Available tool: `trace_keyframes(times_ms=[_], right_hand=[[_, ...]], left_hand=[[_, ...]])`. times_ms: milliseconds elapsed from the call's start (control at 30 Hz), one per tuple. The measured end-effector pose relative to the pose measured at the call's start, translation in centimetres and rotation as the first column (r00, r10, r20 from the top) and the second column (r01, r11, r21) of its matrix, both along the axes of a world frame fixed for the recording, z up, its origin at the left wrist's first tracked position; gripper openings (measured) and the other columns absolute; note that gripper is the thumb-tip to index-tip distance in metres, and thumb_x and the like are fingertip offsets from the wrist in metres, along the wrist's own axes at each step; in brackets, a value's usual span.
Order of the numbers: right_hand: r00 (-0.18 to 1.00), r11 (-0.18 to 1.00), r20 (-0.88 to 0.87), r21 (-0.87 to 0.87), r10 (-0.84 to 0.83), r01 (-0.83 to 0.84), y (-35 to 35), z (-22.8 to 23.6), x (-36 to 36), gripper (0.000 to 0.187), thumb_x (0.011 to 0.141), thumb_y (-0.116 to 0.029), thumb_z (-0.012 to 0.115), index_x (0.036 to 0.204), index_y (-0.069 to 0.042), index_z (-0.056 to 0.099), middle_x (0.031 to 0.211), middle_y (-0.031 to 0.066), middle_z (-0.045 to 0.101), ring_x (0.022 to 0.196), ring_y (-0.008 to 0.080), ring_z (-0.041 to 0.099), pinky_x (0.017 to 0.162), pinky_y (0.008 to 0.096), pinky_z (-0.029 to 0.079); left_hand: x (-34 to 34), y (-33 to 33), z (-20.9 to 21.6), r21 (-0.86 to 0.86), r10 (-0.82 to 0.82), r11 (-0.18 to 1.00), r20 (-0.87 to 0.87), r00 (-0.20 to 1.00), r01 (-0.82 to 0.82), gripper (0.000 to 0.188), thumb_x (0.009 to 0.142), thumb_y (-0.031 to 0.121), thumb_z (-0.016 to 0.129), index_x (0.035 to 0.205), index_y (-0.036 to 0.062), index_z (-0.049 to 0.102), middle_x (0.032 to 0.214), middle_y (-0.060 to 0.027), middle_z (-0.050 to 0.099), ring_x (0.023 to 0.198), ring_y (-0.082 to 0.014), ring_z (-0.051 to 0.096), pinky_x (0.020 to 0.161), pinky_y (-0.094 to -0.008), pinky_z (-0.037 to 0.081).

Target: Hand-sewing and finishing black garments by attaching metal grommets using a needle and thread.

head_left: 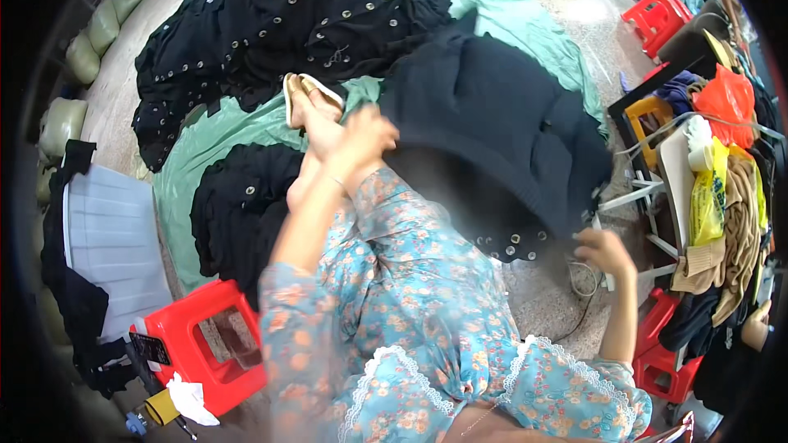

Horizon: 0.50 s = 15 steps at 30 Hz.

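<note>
We see a broad black knitted garment (509,107) opened out to the right of the knees, partly above a pale green, crinkled plastic sheet (546,29). Our left hand (368,138), fingers curled, is by its left edge; our right hand (607,252), fingers loosely bent, is near its lower corner. Blur keeps us from telling whether either pinches cloth. We judge the knit soft, limp and fairly weighty for its bulk, unlikely to slip or break but apt to sag; the thicker ribbed band offers us the surest hold, clear of the shiny round fasteners (515,239). Beyond lies a rumpled heap of black fabric (271,20) dotted with similar discs.
</note>
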State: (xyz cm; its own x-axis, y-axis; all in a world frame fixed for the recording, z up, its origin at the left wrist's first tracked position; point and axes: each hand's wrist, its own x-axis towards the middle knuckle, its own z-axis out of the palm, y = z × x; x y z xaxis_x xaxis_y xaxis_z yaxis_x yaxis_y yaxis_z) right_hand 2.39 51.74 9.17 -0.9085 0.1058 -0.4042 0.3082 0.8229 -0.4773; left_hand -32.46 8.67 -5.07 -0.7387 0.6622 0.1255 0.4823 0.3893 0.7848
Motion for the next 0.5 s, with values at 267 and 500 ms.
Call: trace_keyframes(times_ms=[267, 500], right_hand=[[0.971, 0.961, 0.008, 0.147, 0.238, -0.236, -7.9, -10.3, -6.8, 0.021, 0.079, -0.028, 0.072, 0.093, -0.013, 0.075, 0.084, 0.0121, 0.073, 0.083, 0.0331, 0.070, 0.075, 0.0448, 0.055], [0.805, 0.889, -0.499, -0.136, 0.320, -0.438, -23.0, -9.4, -18.9, 0.013, 0.083, -0.013, 0.068, 0.095, -0.008, 0.069, 0.077, 0.0174, 0.067, 0.071, 0.0370, 0.067, 0.061, 0.0410, 0.052]], left_hand=[[12.9, -4.9, 0.6, -0.035, 0.429, 0.888, -0.289, 0.856, -0.458, 0.024, 0.081, 0.015, 0.072, 0.105, 0.0081, 0.073, 0.122, -0.0171, 0.064, 0.123, -0.0363, 0.052, 0.106, -0.0448, 0.040], [24.2, -18.8, -6.0, -0.340, 0.906, 0.266, -0.230, 0.354, -0.902, 0.062, 0.079, 0.023, 0.077, 0.136, 0.0154, 0.053, 0.143, -0.0207, 0.045, 0.130, -0.0423, 0.040, 0.106, -0.0496, 0.038]])
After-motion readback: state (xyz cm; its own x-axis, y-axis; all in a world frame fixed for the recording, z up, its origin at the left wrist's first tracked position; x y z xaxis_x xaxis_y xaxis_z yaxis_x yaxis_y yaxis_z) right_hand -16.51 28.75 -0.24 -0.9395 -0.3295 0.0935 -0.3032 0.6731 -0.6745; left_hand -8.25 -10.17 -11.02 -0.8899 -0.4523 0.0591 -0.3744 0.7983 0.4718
